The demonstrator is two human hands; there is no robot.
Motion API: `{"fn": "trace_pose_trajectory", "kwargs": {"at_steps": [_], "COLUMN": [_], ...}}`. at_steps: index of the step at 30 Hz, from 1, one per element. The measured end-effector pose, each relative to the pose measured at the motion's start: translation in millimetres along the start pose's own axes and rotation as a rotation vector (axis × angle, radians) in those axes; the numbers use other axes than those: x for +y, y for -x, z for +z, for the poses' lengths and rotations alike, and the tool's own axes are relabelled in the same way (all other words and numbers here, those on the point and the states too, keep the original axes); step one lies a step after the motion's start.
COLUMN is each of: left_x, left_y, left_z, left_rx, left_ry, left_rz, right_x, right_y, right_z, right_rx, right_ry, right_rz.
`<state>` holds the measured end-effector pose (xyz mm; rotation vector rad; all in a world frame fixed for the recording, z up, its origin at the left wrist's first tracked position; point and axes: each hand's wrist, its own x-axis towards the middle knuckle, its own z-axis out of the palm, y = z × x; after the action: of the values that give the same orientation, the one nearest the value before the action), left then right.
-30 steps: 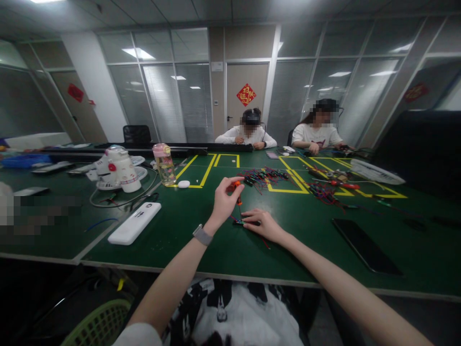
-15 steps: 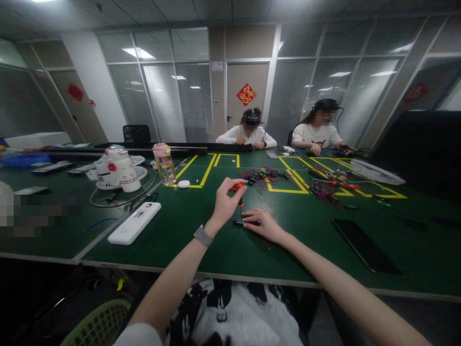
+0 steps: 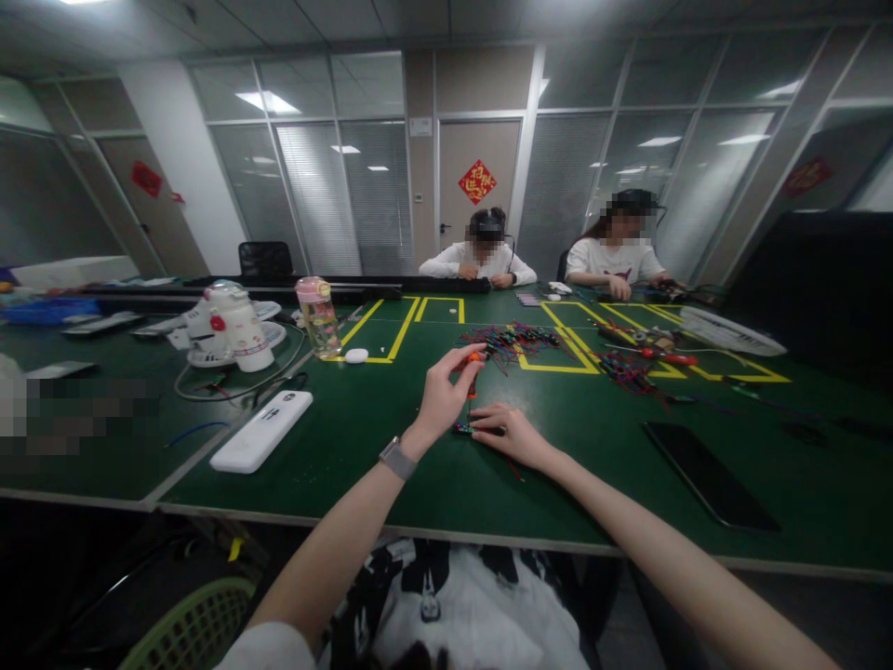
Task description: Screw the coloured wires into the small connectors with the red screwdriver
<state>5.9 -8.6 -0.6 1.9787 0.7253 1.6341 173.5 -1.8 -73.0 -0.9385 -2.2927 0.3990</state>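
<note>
Screwdriver (image 3: 473, 395) standing nearly upright, tip down, over a small circuit board (image 3: 462, 429) on the green table (image 3: 363, 428).
The screwdriver has an orange-and-dark handle and a thin dark shaft; the board is narrow and greenish, its long axis running roughly left to right. The left hand (image 3: 445, 391) grasps the handle between thumb and fingers, covering part of it; the right hand (image 3: 513, 435) grips the board's right end, hiding it. The tip's contact is too small to make out. Red wire (image 3: 516, 469) shows below the right hand; beyond lies a tangle of wired boards (image 3: 513, 344), with a black smartphone (image 3: 708, 475) to the right.
</note>
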Motion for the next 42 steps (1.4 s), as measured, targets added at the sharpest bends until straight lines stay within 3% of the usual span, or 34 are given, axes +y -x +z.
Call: {"fn": "trace_pose_trajectory", "kwargs": {"at_steps": [6,14,21,29,42], "left_x": [2.4,4.9,3.0,1.8,8.9], "left_y": [1.1,-1.0,-0.8,-3.0,-3.8], "left_z": [-1.7,-4.5,-4.0,-7.4,-4.4], "left_rx": [0.148,0.019,0.14,-0.013,0.012], "left_ry": [-0.226,-0.132,-0.257,-0.208,-0.218], "left_rz": [0.089,0.074,0.105,0.133,0.13], "right_x": [-0.2,2.8,0.9,0.9,-0.5], "right_y": [0.0,0.0,0.0,-0.1,-0.1], "right_z": [-0.2,1.0,0.3,0.3,0.2], "right_rx": [0.002,-0.003,-0.001,0.004,0.012], "right_ry": [-0.009,-0.002,0.004,-0.003,-0.001], "right_rz": [0.001,-0.015,-0.009,-0.009,-0.006]}}
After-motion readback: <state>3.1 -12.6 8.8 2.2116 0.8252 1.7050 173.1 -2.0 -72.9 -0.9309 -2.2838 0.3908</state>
